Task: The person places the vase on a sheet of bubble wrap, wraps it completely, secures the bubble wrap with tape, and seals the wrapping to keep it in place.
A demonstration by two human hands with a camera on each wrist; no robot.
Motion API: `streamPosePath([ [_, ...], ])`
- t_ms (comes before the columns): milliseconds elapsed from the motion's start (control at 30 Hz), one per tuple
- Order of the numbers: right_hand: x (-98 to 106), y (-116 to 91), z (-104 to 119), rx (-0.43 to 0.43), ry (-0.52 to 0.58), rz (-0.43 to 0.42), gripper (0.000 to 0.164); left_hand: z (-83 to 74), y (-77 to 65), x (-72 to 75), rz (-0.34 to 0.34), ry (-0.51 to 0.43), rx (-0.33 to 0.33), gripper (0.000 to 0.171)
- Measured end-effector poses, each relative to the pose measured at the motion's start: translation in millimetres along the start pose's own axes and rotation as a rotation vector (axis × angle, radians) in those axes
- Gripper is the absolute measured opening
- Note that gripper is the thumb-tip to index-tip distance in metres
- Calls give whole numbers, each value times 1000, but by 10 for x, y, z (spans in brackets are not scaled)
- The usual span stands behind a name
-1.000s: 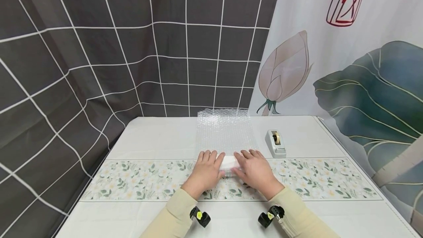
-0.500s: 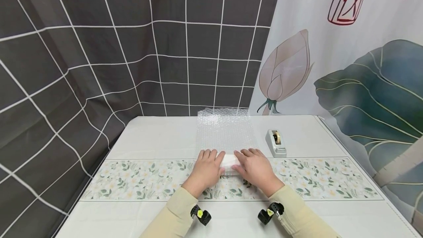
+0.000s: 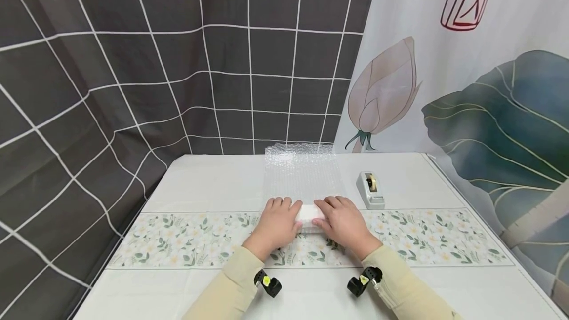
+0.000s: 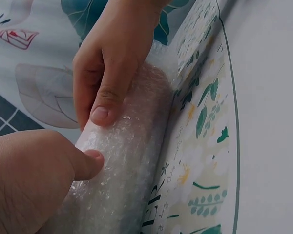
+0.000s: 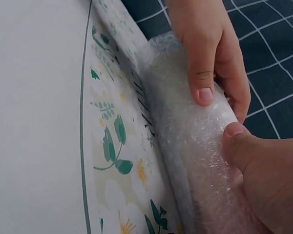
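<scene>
A white object wrapped in bubble wrap forms a thick roll [image 3: 309, 215] on the floral band of the tablecloth. Its kind is hidden by the layers. My left hand [image 3: 275, 225] grips its left part and my right hand [image 3: 345, 223] its right part. In the left wrist view, both thumbs lie on the near side of the bubble-wrapped roll [image 4: 124, 161], while the fingers reach over the far side, partly hidden. From the roll, a flat sheet of bubble wrap [image 3: 302, 174] stretches away to the table's back edge. The right wrist view shows the roll [image 5: 195, 141] from the other side.
A white tape dispenser [image 3: 371, 191] with a tape roll stands right of the bubble wrap sheet. White cloth with a floral band covers the table [image 3: 213, 181]. A dark gridded curtain [image 3: 226, 63] hangs behind and left, a lotus-print curtain [image 3: 391, 14] at right.
Both hands have edged very slightly forward, fingers bending a little more over the roll. The head view has tilted a touch. Dispenser and sheet lie as before.
</scene>
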State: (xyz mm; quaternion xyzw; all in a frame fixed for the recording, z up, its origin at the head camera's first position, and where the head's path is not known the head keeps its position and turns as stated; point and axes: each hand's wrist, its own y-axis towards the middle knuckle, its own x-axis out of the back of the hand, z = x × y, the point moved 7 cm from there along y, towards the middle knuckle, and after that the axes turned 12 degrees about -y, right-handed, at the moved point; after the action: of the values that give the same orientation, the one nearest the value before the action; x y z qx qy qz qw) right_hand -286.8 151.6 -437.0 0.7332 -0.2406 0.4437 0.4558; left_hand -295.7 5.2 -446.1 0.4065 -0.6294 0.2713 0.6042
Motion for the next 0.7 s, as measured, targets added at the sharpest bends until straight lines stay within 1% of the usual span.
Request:
streamPosePath([
  [267, 25, -31, 34, 15, 7, 19, 58, 20, -28, 33, 0, -59, -33, 61],
  [467, 21, -76, 72, 16, 35, 51, 58, 1, -64, 64, -13, -56, -66, 64],
  [567, 33, -105, 97, 28, 25, 37, 58, -8, -82, 75, -18, -57, -78, 66],
  [700, 56, -141, 109, 46, 23, -5, 59, -13, -94, 57, 4, -45, -78, 68],
])
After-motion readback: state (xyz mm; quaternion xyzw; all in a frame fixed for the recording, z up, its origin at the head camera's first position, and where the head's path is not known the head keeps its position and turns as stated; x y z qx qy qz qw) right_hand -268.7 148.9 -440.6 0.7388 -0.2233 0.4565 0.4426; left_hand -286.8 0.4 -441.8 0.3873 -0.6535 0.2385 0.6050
